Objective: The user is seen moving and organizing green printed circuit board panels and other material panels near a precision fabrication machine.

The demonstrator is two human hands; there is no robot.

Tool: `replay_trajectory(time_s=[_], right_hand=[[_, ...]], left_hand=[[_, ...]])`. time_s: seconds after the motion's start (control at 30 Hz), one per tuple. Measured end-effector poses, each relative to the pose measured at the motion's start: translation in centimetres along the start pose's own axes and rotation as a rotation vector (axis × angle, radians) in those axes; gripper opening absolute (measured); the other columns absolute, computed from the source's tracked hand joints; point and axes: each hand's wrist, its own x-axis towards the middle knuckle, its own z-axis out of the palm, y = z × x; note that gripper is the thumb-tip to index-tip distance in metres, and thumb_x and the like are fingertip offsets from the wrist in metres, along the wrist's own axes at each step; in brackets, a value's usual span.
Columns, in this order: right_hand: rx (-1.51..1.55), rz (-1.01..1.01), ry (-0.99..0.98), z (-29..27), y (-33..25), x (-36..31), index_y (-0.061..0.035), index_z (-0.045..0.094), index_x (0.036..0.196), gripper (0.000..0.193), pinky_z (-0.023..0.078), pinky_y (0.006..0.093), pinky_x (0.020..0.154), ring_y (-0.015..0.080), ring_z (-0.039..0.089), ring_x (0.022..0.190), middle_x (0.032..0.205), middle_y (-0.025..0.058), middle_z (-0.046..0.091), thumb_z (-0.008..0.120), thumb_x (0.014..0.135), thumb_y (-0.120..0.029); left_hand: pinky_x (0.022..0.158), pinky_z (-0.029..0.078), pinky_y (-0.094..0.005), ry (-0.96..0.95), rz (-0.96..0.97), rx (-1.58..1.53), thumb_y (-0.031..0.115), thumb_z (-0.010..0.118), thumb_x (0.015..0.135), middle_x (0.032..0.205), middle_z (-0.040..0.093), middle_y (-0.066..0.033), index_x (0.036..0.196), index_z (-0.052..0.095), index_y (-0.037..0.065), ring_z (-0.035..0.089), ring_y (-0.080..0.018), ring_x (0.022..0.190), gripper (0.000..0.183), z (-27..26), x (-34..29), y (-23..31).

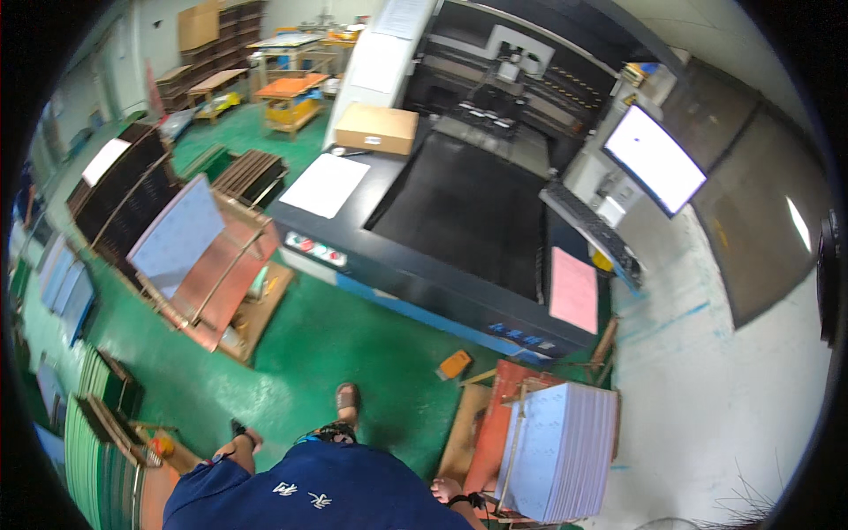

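At the lower edge, my right hand (448,490), with a black band on its wrist, has its fingers curled in. It is beside the cart (464,424) with an orange-brown backing; anything inside the fingers is hidden. Light blue panels (533,450) are stacked upright on that cart, just right of the hand. My left forearm seems to come out of the navy sleeve at the lower left. What looks like my left hand (251,436) is small and blurred beside a dark item, and its fingers do not show clearly.
Ahead is a large dark machine (415,256) with a black bed, carrying a cardboard box (375,129), white paper (325,185) and a pink sheet (574,290). A monitor (655,161) stands right. Another panel rack (225,283) stands left; an orange object (454,364) lies on the green floor.
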Motion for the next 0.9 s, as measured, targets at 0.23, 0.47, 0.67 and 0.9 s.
replay_trajectory(time_s=[0.23,0.47,0.67,0.9], right_hand=[[1.115,-0.104,0.789,0.4,-0.8,-8.7,-0.0161,0.053,0.102,0.029,0.047,0.0498,0.070,0.0295,0.052,0.098,0.102,0.0061,0.055,0.051,0.080,-0.036],[0.714,0.201,1.053,-4.1,-12.5,-3.6,-0.0120,0.055,0.098,0.026,0.047,0.0374,0.054,0.0199,0.060,0.072,0.085,0.0049,0.060,0.044,0.087,-0.033],[0.394,-0.073,0.979,-3.9,-25.2,0.2,-0.0049,0.054,0.109,0.026,0.042,0.0266,0.049,0.0144,0.055,0.062,0.081,0.0042,0.058,0.049,0.089,-0.020],[0.608,0.061,0.900,-7.3,-17.8,0.5,-0.0021,0.056,0.111,0.030,0.043,0.0255,0.054,0.0158,0.058,0.069,0.092,0.0059,0.062,0.048,0.087,-0.018]], left_hand=[[0.064,0.050,-0.0399,0.351,0.177,0.033,0.023,0.063,0.067,0.076,0.067,-0.0082,0.075,0.070,0.013,0.065,-0.0266,0.076,0.014,-16.0,4.9,0.1],[0.089,0.044,-0.0387,0.842,0.512,-0.785,0.029,0.047,0.080,0.106,0.062,-0.0150,0.105,0.064,0.010,0.057,-0.0314,0.100,0.035,-38.8,-6.3,8.1],[0.082,0.048,-0.0356,0.721,0.529,-0.899,0.029,0.050,0.079,0.095,0.066,-0.0120,0.101,0.065,0.008,0.062,-0.0266,0.088,0.034,-41.4,-6.4,8.0],[0.051,0.049,-0.0305,0.312,0.149,-1.002,0.032,0.050,0.083,0.069,0.064,-0.0042,0.086,0.065,0.005,0.060,-0.0166,0.054,0.031,-31.9,0.6,2.2]])
